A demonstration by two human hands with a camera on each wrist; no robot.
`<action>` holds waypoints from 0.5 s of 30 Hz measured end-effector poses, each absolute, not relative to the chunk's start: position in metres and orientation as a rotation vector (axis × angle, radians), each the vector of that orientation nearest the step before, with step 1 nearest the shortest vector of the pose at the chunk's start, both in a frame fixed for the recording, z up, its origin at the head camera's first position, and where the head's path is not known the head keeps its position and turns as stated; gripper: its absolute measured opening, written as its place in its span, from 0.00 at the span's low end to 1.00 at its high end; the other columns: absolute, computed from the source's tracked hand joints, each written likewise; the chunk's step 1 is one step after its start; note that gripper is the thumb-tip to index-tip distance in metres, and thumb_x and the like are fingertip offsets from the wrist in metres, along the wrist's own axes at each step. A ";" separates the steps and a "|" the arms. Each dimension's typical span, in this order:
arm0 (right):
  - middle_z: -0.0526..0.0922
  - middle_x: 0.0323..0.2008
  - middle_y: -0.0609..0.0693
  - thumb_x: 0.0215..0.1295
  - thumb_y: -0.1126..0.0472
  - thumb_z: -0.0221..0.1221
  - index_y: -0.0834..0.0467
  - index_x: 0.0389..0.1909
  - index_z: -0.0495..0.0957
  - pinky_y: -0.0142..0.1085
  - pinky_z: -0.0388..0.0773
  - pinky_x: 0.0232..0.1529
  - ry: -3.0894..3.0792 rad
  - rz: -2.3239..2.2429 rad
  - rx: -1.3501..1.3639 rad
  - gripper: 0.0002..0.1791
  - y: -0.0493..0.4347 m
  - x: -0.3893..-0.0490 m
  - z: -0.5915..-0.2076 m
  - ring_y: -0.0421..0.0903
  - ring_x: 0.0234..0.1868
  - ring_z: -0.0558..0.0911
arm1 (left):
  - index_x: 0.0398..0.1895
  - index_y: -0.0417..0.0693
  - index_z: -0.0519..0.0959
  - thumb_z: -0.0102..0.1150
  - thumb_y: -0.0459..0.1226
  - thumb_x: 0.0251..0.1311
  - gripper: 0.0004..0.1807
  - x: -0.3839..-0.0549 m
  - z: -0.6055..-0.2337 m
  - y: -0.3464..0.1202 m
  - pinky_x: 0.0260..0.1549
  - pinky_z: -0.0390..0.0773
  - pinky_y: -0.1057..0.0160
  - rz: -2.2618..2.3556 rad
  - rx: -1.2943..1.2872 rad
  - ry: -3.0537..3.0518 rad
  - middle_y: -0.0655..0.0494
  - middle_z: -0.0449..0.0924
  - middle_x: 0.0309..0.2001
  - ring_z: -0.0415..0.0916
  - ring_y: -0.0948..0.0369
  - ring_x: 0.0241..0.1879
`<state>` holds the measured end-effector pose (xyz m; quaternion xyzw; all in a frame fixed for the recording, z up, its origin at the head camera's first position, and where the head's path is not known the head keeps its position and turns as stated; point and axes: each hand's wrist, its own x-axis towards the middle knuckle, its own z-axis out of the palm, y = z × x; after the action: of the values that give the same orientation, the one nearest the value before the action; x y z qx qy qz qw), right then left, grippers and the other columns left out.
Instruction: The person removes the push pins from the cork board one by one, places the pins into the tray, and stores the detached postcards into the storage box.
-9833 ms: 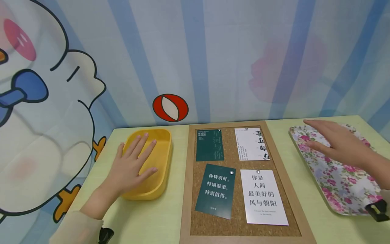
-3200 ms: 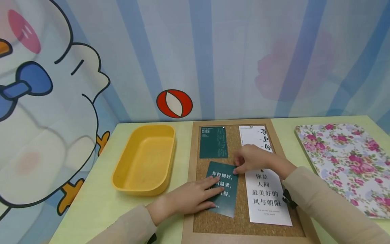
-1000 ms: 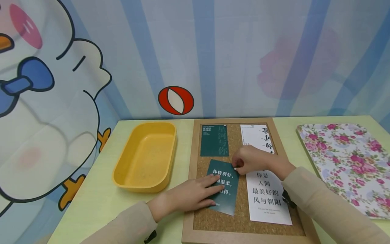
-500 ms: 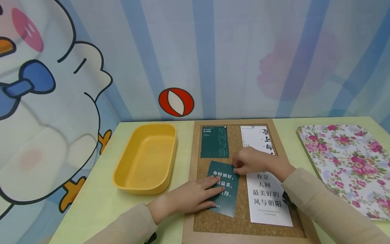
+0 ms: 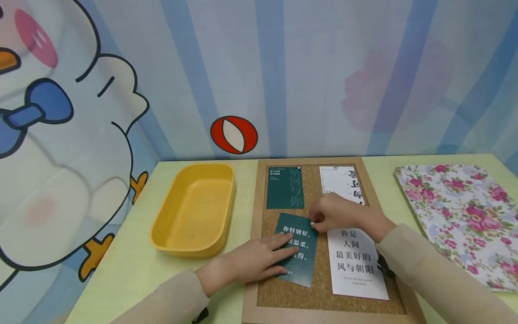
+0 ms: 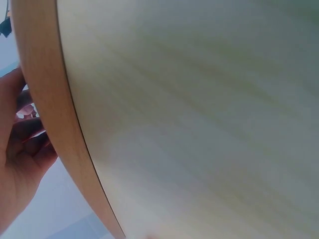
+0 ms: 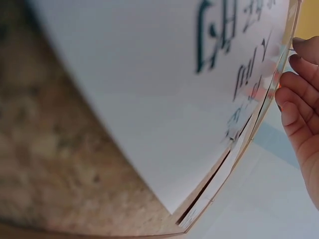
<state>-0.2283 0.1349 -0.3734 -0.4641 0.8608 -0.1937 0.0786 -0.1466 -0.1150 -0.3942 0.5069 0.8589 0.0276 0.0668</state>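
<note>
your left hand lies spread: press card flat. right hand pinches pin; work it straight, don't tear.

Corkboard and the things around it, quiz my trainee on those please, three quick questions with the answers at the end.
1. On the corkboard, which hand covers some of the lower green card's writing?
2. True or false: the yellow tray stands to the left of the corkboard.
3. Which pattern covers the far-right tray? A: stripes. B: dots. C: flowers.

Key: 1. The left hand. 2. True. 3. C.
</note>
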 end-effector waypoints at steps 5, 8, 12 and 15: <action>0.74 0.19 0.37 0.54 0.62 0.63 0.54 0.24 0.82 0.28 0.67 0.22 2.616 -0.579 -1.402 0.03 0.137 -0.225 -0.371 0.32 0.20 0.67 | 0.70 0.52 0.61 0.41 0.52 0.69 0.29 -0.146 -0.394 -0.115 0.59 0.65 0.59 0.094 1.537 2.588 0.47 0.56 0.69 0.56 0.54 0.67; 0.74 0.19 0.37 0.54 0.62 0.63 0.54 0.24 0.82 0.27 0.68 0.22 2.643 -0.590 -1.411 0.02 0.139 -0.222 -0.368 0.32 0.20 0.67 | 0.70 0.52 0.61 0.41 0.52 0.69 0.29 -0.146 -0.394 -0.115 0.59 0.65 0.59 0.091 1.543 2.593 0.47 0.56 0.69 0.56 0.54 0.67; 0.74 0.19 0.37 0.54 0.62 0.64 0.53 0.24 0.81 0.27 0.68 0.22 2.669 -0.600 -1.451 0.02 0.142 -0.220 -0.365 0.32 0.20 0.67 | 0.70 0.52 0.61 0.41 0.52 0.69 0.29 -0.146 -0.395 -0.115 0.58 0.66 0.59 0.080 1.549 2.600 0.47 0.56 0.69 0.57 0.54 0.67; 0.74 0.20 0.37 0.53 0.62 0.64 0.53 0.24 0.81 0.27 0.67 0.22 2.683 -0.605 -1.489 0.03 0.144 -0.219 -0.364 0.32 0.20 0.66 | 0.70 0.52 0.61 0.40 0.52 0.69 0.29 -0.147 -0.396 -0.115 0.58 0.66 0.59 0.072 1.552 2.606 0.47 0.56 0.69 0.57 0.54 0.66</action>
<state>-0.2194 0.1442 -0.3637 -0.4760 0.8579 -0.1934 0.0071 -0.1468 -0.1155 -0.3958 0.5108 0.8577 0.0237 0.0536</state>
